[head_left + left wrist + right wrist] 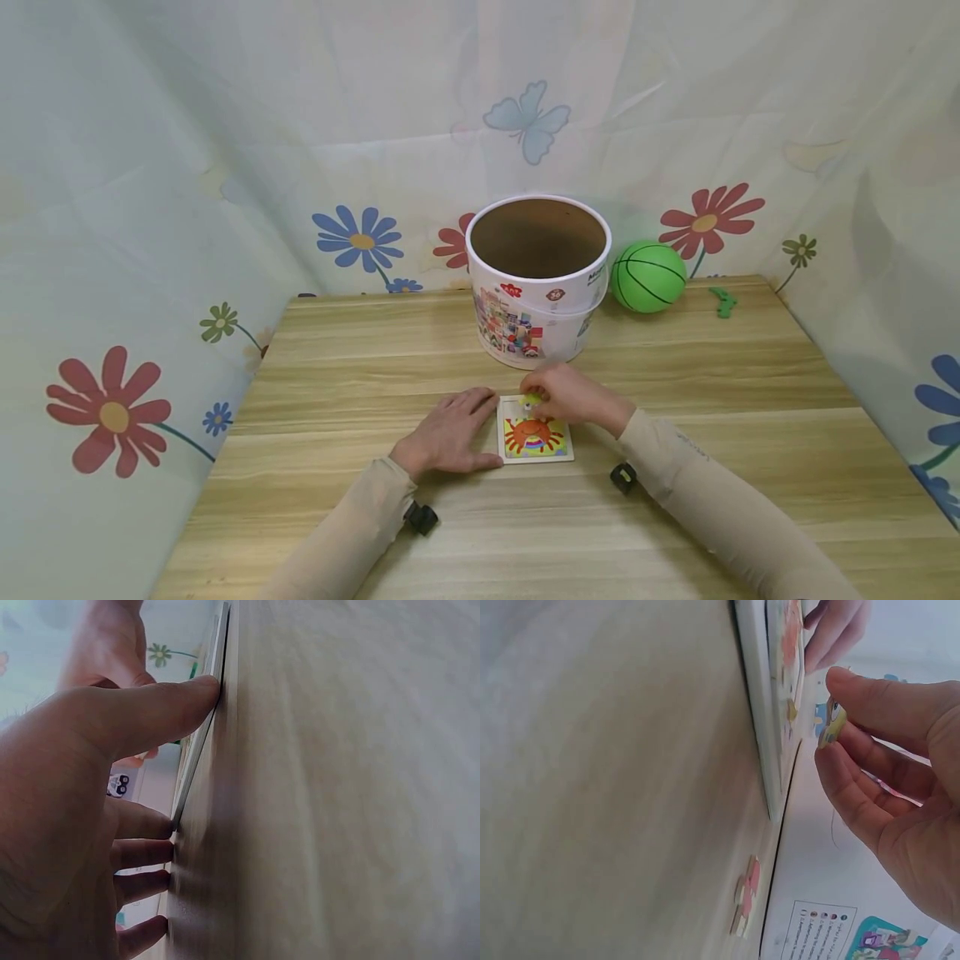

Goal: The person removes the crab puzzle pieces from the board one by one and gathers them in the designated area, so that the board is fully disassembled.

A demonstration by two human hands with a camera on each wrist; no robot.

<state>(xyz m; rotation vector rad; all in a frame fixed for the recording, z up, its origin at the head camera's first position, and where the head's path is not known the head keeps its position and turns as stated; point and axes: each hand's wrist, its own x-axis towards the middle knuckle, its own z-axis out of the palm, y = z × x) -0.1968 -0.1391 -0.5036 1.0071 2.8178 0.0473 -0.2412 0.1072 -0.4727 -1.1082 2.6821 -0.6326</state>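
A square wooden puzzle board (536,448) with an orange crab picture lies flat on the table; its upper part shows bare backing. At its left side rests my left hand (452,433), thumb at the near corner and forefinger at the far corner, the other fingertips on the table in the left wrist view. Over the board's far part, my right hand (568,395) pinches a small yellow puzzle piece (832,726) with an eye printed on it, between thumb and fingertips. In the right wrist view the piece is held tilted above the board. A pink-red puzzle piece (747,896) lies on the table beyond the board.
Behind the board stands a white printed bucket (534,321) with its top uncovered. A green ball (649,277) sits to its right, and a small green piece (723,302) lies farther right. Flowered curtains (405,100) enclose the wooden table (360,358) at the back and sides.
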